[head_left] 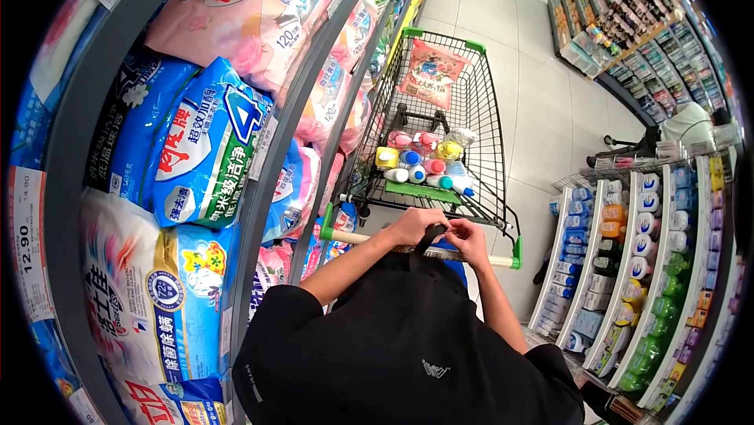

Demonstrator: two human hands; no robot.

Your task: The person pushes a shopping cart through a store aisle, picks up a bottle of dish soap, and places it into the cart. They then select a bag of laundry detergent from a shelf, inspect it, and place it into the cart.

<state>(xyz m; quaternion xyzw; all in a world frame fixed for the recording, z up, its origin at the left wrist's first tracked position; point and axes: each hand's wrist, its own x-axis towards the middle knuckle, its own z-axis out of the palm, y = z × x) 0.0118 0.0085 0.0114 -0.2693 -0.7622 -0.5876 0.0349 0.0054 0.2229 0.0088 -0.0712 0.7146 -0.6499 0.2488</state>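
In front of my chest, above the shopping cart's handle [500, 261], my left hand [418, 227] is closed on a black strap [428, 241]. My right hand [469, 239] meets it from the other side, its fingertips pinched together at the top of the strap. Exactly what the right fingers grip is partly hidden. Ahead of both hands stands a wire shopping cart [488, 142] with green corners. Several capped bottles [434, 166] lie in its near end, beside a yellow package [449, 150]. A pink bag [430, 75] rests at the far end.
Close on the left rises a shelf [308, 71] packed with detergent bags, including a blue bag [210, 138] and a pink bag [236, 12]. On the right is a rack of bottles [640, 244]. Farther off, another display [620, 16] borders the tiled floor [538, 95].
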